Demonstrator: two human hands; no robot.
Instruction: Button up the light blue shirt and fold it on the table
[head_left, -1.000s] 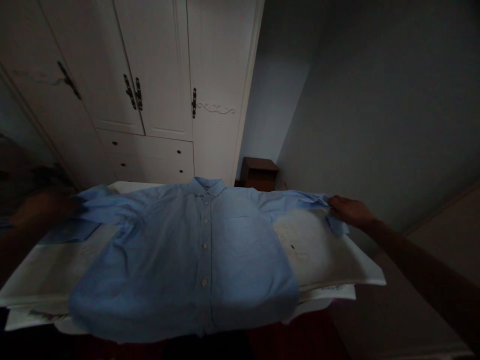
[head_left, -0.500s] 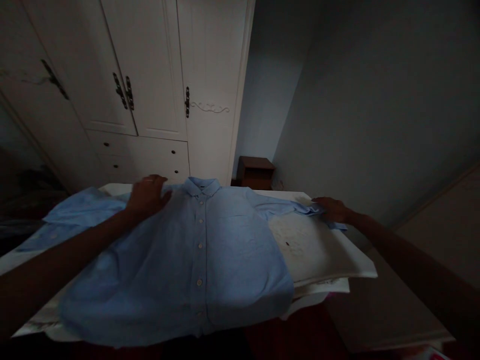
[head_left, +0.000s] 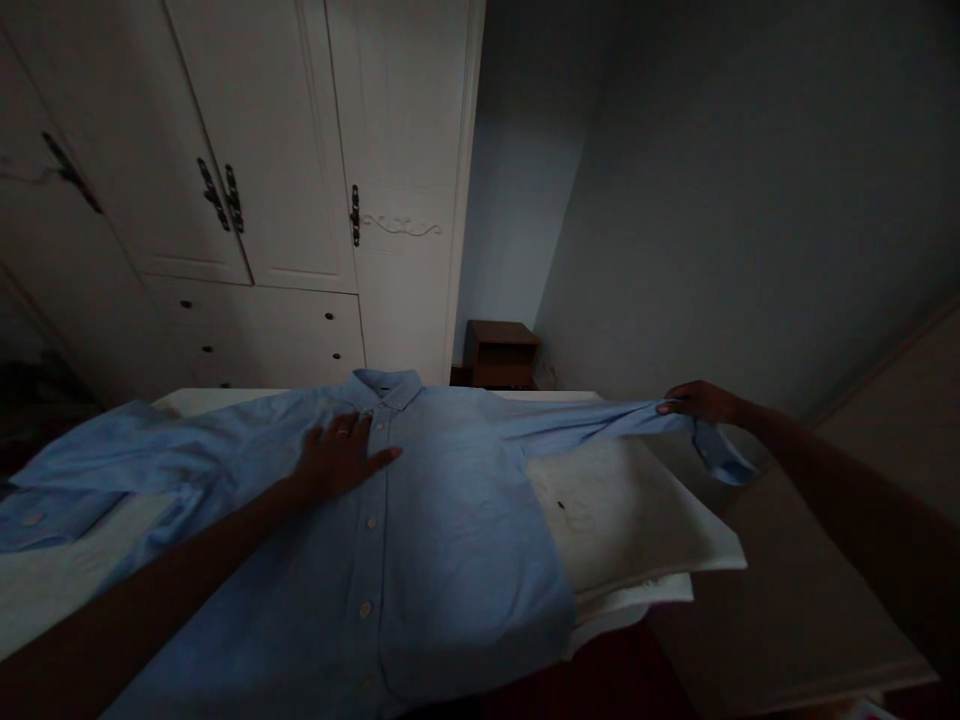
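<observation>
A light blue button-up shirt (head_left: 457, 510) lies front side up, its collar at the far edge of a board with a pale, stained cover (head_left: 622, 510). My left hand (head_left: 337, 458) rests flat on the chest beside the button strip, fingers and thumb spread. Out to the right, my right hand (head_left: 701, 402) pinches the sleeve near its cuff and holds it stretched and raised. The cuff (head_left: 721, 455) dangles below that hand, past the board's edge. On the left, the other sleeve (head_left: 120, 450) lies bent, with its buttoned cuff toward me.
Behind the board stands a white wardrobe (head_left: 405, 130) with dark handles and drawers. A small brown cabinet (head_left: 502, 345) sits in the corner by the grey wall (head_left: 750, 180). A pale flat panel (head_left: 795, 590) is at the lower right.
My left hand has moved from above the shirt's shoulder onto its chest. My right hand has drawn the sleeve outward and up, straightening it, and the cuff now hangs down. The view has shifted slightly.
</observation>
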